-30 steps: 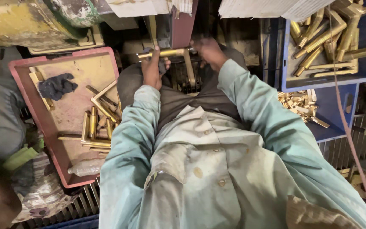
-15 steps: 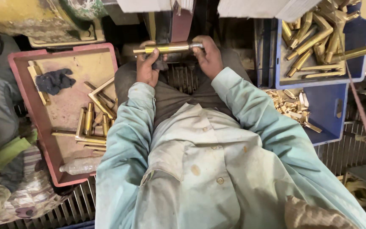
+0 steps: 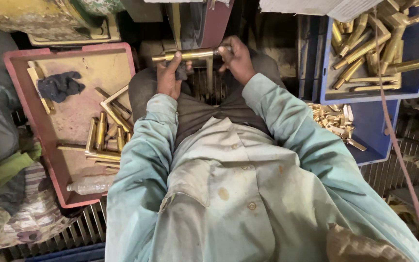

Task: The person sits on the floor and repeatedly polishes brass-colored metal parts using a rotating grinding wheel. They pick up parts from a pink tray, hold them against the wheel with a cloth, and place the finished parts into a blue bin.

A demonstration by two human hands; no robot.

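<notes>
I hold a T-shaped brass pipe fitting (image 3: 190, 54) level in front of my knees. My left hand (image 3: 169, 77) grips its left part, with a dark scrap of cloth under the fingers. My right hand (image 3: 237, 59) closes on its right end. A short brass stem hangs down from the middle of the bar. Directly behind the fitting rises a dark red upright belt or panel (image 3: 214, 24) of a machine. My pale green sleeves reach forward from the bottom of the view.
A red tray (image 3: 69, 58) on my left holds several brass fittings (image 3: 104, 138), a dark rag (image 3: 59, 85) and a plastic bottle (image 3: 90, 184). Blue crates (image 3: 415, 82) on my right hold more brass parts (image 3: 364, 46). A pink cord (image 3: 398, 155) runs down the right side.
The brass fitting has shifted slightly left and level between my hands, and my right hand has slid along to its right end. The camera has tilted a little.
</notes>
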